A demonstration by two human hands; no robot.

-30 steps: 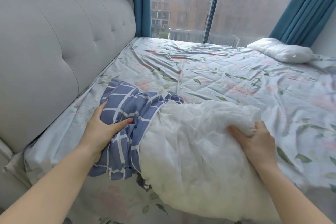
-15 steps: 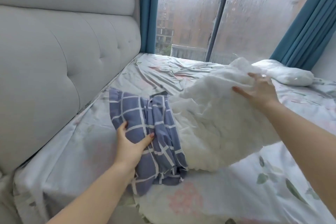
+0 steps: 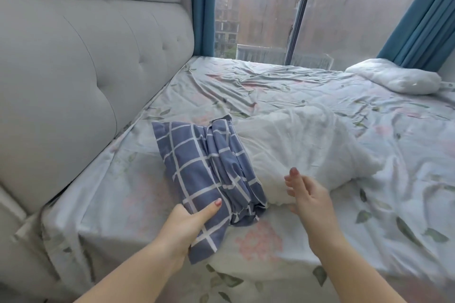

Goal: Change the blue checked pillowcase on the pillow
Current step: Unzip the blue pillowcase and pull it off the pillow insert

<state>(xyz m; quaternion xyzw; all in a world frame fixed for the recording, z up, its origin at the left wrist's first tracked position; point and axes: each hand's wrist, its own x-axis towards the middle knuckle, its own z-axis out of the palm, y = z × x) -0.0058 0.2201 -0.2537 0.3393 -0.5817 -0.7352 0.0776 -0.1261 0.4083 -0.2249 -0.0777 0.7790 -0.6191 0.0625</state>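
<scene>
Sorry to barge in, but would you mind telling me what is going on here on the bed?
A person is taking the pillowcase off a pillow that lies on the bed. The left hand grips the pillowcase at its near corner. The right hand is open beside the pillow's near edge. The pillowcase is bunched over the pillow's end nearest the headboard, and the rest of the pillow is bare.

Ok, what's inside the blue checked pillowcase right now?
One end of the white pillow runs into the bunched mouth of the pillowcase; the rest lies bare on the bed. The cloth hides how far in it reaches. The left hand grips the near corner.
</scene>
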